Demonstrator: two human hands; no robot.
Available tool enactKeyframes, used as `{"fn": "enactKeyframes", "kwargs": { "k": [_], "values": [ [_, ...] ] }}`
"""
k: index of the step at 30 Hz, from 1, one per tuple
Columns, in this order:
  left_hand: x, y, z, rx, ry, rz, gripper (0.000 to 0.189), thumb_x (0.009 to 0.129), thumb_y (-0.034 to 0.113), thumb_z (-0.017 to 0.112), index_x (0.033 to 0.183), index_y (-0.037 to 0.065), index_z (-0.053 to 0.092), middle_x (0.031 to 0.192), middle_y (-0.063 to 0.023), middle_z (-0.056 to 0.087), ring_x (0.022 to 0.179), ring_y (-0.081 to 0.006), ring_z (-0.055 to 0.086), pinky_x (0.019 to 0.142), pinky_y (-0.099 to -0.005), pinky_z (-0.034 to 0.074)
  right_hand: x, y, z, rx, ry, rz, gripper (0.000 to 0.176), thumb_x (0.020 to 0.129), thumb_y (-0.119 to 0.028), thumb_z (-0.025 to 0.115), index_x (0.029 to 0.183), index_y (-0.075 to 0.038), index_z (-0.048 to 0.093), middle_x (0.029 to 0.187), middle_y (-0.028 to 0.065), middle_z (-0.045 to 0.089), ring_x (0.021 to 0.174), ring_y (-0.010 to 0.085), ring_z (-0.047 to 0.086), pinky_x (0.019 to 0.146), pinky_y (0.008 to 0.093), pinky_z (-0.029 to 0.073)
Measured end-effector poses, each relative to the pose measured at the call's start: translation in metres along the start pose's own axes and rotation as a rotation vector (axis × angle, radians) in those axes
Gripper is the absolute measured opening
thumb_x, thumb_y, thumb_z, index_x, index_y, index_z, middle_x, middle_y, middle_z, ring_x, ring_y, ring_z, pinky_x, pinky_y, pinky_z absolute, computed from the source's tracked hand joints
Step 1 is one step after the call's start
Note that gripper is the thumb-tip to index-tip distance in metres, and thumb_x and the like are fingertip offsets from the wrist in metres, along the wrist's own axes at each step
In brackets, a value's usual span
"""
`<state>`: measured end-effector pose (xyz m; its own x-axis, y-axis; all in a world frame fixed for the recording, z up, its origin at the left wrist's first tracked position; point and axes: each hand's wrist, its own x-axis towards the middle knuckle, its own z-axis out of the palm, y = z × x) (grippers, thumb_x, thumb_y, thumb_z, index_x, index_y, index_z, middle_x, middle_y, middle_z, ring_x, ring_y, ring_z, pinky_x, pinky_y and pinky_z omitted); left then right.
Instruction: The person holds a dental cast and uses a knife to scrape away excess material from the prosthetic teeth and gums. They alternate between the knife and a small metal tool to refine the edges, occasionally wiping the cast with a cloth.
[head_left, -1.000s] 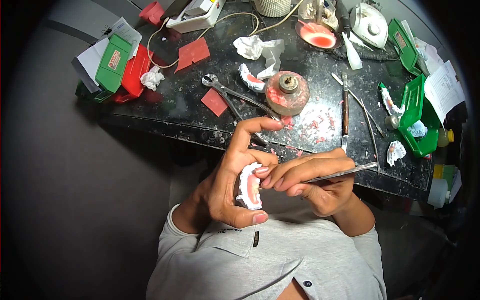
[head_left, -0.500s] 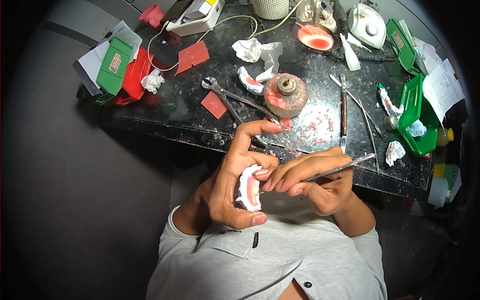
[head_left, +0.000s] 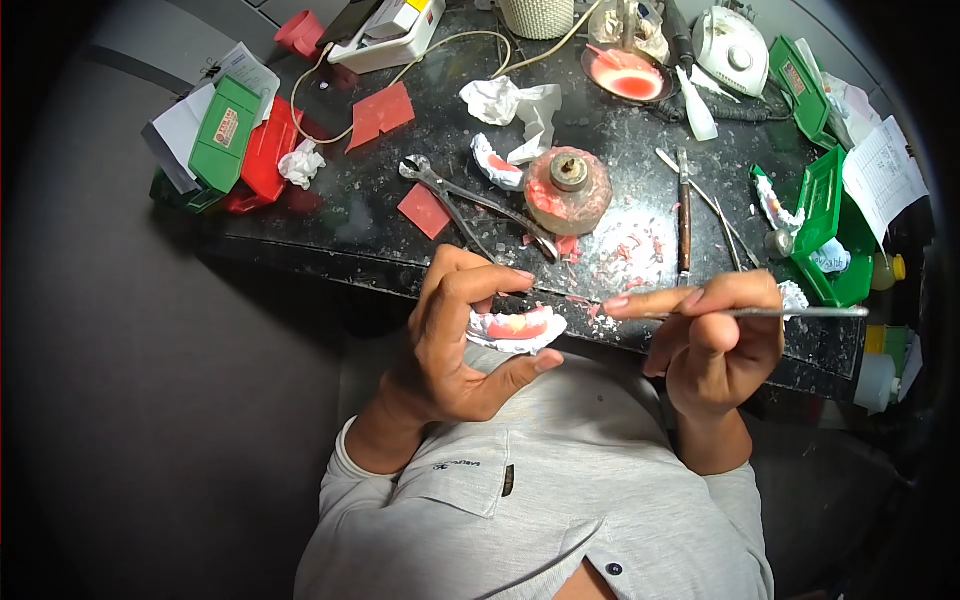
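While the curled fingers (head_left: 480,283) of the left hand (head_left: 440,350) closed from above and the thumb pressed up from below, the white plaster dental cast (head_left: 515,328), carrying pink wax gum and a row of teeth, was pinched between them. It lay roughly level, teeth uppermost, held in the air before the grey shirt (head_left: 560,500) and just short of the edge of the speckled black worktop (head_left: 350,235).

At three o'clock from the cast, the right hand (head_left: 715,345) was closed on a thin silver metal instrument (head_left: 800,312), gripped between thumb and bent fingers. Its shaft ran out toward three o'clock. The index finger lay along the tool toward nine o'clock, its tip near the cast but apart from it. The working end was hidden beneath that finger.

On the worktop at twelve o'clock from the cast stood a round, wax-stained burner with a metal cap (head_left: 568,188). Grey steel pliers (head_left: 470,195) lay at eleven o'clock, just beside a square pink wax sheet (head_left: 425,208). A wooden-handled wax knife (head_left: 683,215) lay at one o'clock among pink wax scrapings (head_left: 630,245). Farther out were a crumpled white tissue (head_left: 515,100) at twelve o'clock, a green cardboard box (head_left: 225,135) at ten o'clock, and an open green plastic tray (head_left: 825,215) at two o'clock.
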<state>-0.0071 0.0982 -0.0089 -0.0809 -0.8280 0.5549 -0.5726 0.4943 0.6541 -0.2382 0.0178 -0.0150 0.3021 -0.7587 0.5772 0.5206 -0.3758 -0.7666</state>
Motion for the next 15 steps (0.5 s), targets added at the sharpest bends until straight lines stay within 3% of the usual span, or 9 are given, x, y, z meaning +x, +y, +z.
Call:
{"fn": "enactKeyframes", "kwargs": {
  "k": [1,2,3,5,6,8,15],
  "values": [
    [0.001,0.001,0.0,0.078,0.004,0.028,0.063,0.076,0.037,0.09,0.116,-0.001,0.06,0.098,-0.0101,0.056,0.083,-0.0166,0.048,0.072,-0.0284,0.041,0.001,0.0,0.005,-0.038,-0.012,-0.05,0.031,0.104,-0.018,0.06,0.102,0.012,0.05,0.078,0.0178,0.065,0.075,0.0302,0.076,0.054,0.0313,0.063],
    [0.002,0.002,0.0,0.156,0.008,0.058,0.062,0.076,0.039,0.09,0.113,-0.001,0.061,0.097,-0.0115,0.058,0.082,-0.0181,0.05,0.07,-0.0291,0.043,0.002,0.0,0.008,-0.039,-0.056,-0.056,0.028,0.103,-0.015,0.062,0.105,0.01,0.052,0.084,0.0221,0.069,0.088,0.0344,0.077,0.069,0.0394,0.066],
    [0.003,0.002,0.0,0.156,0.008,0.06,0.062,0.076,0.039,0.09,0.113,-0.001,0.061,0.097,-0.0115,0.058,0.082,-0.0181,0.05,0.07,-0.0291,0.043,0.003,0.0,0.011,-0.041,-0.056,-0.057,0.028,0.103,-0.015,0.062,0.105,0.01,0.052,0.084,0.0221,0.069,0.088,0.0344,0.077,0.069,0.0394,0.066],
    [0.005,0.004,0.0,0.128,0.04,0.094,0.055,0.076,0.025,0.091,0.113,-0.004,0.062,0.1,-0.0128,0.063,0.086,-0.0238,0.057,0.069,-0.0328,0.051,0.007,-0.002,0.015,-0.138,-0.214,-0.089,0.02,0.099,-0.007,0.066,0.112,0.006,0.059,0.104,0.0257,0.074,0.105,0.0381,0.073,0.098,0.0548,0.055],
    [0.006,0.005,0.001,0.127,0.041,0.093,0.055,0.076,0.025,0.091,0.113,-0.004,0.062,0.1,-0.0128,0.063,0.086,-0.0238,0.057,0.069,-0.0328,0.051,0.01,-0.006,0.016,-0.248,-0.278,-0.081,0.021,0.094,-0.003,0.07,0.112,0.006,0.064,0.109,0.0243,0.074,0.107,0.0376,0.073,0.095,0.049,0.058],
    [0.006,0.007,0.001,0.186,0.073,0.101,0.054,0.073,0.022,0.092,0.111,-0.003,0.064,0.098,-0.0121,0.063,0.084,-0.0237,0.058,0.068,-0.0325,0.052,0.018,-0.01,0.024,-0.488,-0.325,-0.232,0.019,0.1,-0.009,0.064,0.109,0.008,0.064,0.099,0.0273,0.073,0.099,0.0391,0.074,0.092,0.0496,0.06],
    [0.004,0.007,0.001,0.199,0.1,0.079,0.055,0.07,0.019,0.093,0.111,-0.002,0.064,0.098,-0.0119,0.063,0.082,-0.0236,0.061,0.066,-0.0327,0.053,0.014,-0.003,0.029,-0.467,-0.357,-0.224,0.016,0.09,0.001,0.072,0.104,0.008,0.07,0.105,0.0257,0.072,0.103,0.037,0.074,0.093,0.0497,0.06]
  ]
}}
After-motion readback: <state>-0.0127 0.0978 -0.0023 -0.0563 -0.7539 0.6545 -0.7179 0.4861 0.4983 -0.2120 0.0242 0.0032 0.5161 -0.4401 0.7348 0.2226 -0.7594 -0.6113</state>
